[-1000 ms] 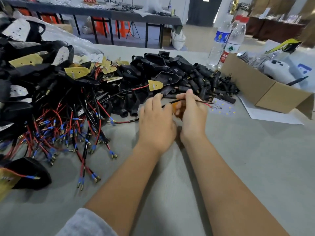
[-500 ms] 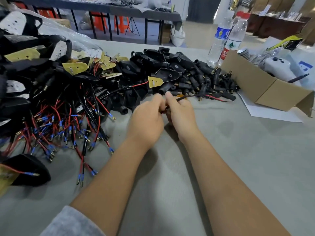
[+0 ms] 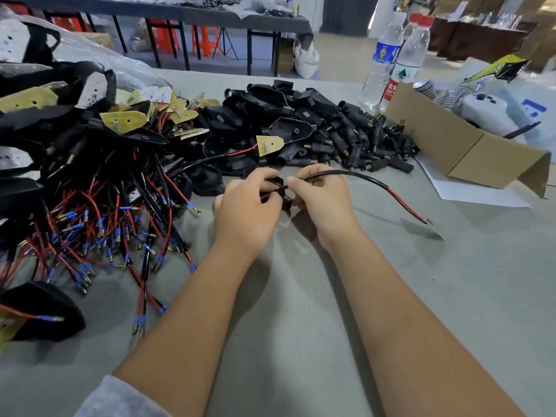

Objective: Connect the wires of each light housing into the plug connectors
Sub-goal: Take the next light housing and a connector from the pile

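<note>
Wire (image 3: 361, 177): black sheath, splitting into red and black strands at the free end, arcing right of the hands just above the desk (image 3: 301, 311). Left hand (image 3: 246, 212) grips a black connector (image 3: 281, 192); right hand (image 3: 323, 200) pinches the wire beside it.

There is one view only, from a wide-angle camera on the person's head. It looks forward and down along both forearms at the table (image 3: 451, 296), close over the hands at mid-frame. Its upper edge takes in the room beyond, with another table (image 3: 210, 13) far off.
</note>
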The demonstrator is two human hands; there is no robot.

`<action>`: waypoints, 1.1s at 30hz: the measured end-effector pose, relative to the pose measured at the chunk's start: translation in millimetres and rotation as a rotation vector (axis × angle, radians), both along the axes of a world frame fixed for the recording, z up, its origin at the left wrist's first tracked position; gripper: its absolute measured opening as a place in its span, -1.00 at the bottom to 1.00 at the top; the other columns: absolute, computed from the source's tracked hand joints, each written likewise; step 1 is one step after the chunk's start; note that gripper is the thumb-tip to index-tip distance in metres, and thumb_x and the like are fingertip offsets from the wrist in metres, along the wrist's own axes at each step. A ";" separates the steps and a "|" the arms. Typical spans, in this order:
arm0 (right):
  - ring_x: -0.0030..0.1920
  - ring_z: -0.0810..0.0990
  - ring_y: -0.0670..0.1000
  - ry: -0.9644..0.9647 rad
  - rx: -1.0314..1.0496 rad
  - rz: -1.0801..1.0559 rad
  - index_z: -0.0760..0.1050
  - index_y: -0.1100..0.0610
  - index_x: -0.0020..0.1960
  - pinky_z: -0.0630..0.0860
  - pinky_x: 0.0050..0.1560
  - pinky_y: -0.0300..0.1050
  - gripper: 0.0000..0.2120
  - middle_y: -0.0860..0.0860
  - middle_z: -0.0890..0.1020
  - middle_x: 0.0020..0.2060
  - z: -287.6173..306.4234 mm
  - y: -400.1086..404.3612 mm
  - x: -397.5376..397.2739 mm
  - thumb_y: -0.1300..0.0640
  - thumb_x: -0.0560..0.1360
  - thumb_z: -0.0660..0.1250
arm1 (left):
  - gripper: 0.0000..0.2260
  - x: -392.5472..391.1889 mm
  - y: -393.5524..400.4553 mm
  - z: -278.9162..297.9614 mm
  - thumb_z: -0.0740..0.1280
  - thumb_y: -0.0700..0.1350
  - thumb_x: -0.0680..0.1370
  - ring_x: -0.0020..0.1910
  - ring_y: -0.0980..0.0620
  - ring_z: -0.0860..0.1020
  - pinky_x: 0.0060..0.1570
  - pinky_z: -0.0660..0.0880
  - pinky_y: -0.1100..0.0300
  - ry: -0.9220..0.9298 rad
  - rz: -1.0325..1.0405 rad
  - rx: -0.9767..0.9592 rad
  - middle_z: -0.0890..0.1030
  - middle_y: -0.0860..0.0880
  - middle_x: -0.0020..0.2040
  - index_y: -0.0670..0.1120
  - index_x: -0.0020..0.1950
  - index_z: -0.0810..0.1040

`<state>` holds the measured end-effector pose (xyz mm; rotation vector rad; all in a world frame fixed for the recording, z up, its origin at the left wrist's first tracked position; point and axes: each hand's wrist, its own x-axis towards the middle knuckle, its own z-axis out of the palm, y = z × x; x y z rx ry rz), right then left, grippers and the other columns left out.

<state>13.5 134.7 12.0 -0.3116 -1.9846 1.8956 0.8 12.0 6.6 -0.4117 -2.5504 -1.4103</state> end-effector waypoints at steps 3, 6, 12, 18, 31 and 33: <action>-0.41 0.55 -0.05 -0.045 0.020 0.036 0.55 0.16 -0.15 0.50 -0.36 -0.21 -0.88 0.07 0.63 -0.31 0.5 -4.6 0.0 0.25 0.56 0.30 | -0.71 -0.9 -0.1 -0.6 0.23 -0.25 0.53 0.16 -0.02 0.52 0.25 0.41 -0.06 0.019 0.041 0.071 0.63 0.09 0.03 0.02 0.15 0.59; -0.44 0.57 -0.02 -0.034 -0.143 -0.020 0.50 0.16 -0.14 0.50 -0.41 -0.21 -0.77 0.14 0.66 -0.27 1.9 -5.5 -2.0 0.17 0.64 0.16 | -0.74 -3.2 -4.3 1.3 0.22 -0.29 0.51 0.09 0.02 0.51 0.19 0.44 0.10 0.076 0.167 0.176 0.52 0.05 0.04 -0.03 0.08 0.59; -0.25 0.60 0.03 0.010 -0.180 -0.200 0.47 0.05 -0.18 0.56 -0.16 -0.09 -0.75 0.06 0.61 -0.23 -1.6 -3.8 -7.5 0.09 0.65 0.15 | -0.81 1.6 -8.8 3.1 0.20 -0.19 0.53 -0.43 0.11 0.43 -0.34 0.46 0.11 -0.088 0.205 0.215 0.61 -0.01 -0.30 0.06 -0.15 0.53; 0.01 0.65 0.09 0.052 -0.105 -0.260 0.48 -0.03 -0.17 0.54 0.06 0.01 -0.75 0.01 0.63 -0.12 -2.9 -10.9 -6.9 0.06 0.65 0.13 | -0.86 4.5 -8.1 3.3 0.24 -0.09 0.53 -0.11 -0.04 0.52 -0.07 0.49 0.02 -0.129 0.168 0.031 0.55 0.09 -0.33 0.07 0.03 0.54; -0.49 0.56 -0.03 0.109 -0.199 -0.136 0.43 0.10 -0.05 0.49 -0.44 -0.24 -0.79 0.14 0.63 -0.24 3.3 -12.4 1.4 0.11 0.68 0.08 | -0.49 -5.2 -7.9 -6.2 0.45 0.20 0.41 0.25 -0.10 0.37 0.17 0.41 -0.03 -0.078 0.213 -0.178 0.58 0.01 0.13 0.03 0.28 0.47; -0.50 0.54 -0.06 0.099 -0.193 -0.165 0.44 0.10 -0.07 0.49 -0.42 -0.25 -0.84 0.08 0.62 -0.28 3.8 -11.6 1.1 0.13 0.66 0.15 | -0.62 -6.8 -8.5 -9.2 0.44 0.11 0.45 0.24 -0.09 0.37 0.16 0.42 -0.01 -0.062 0.206 -0.183 0.60 0.01 0.11 0.05 0.23 0.54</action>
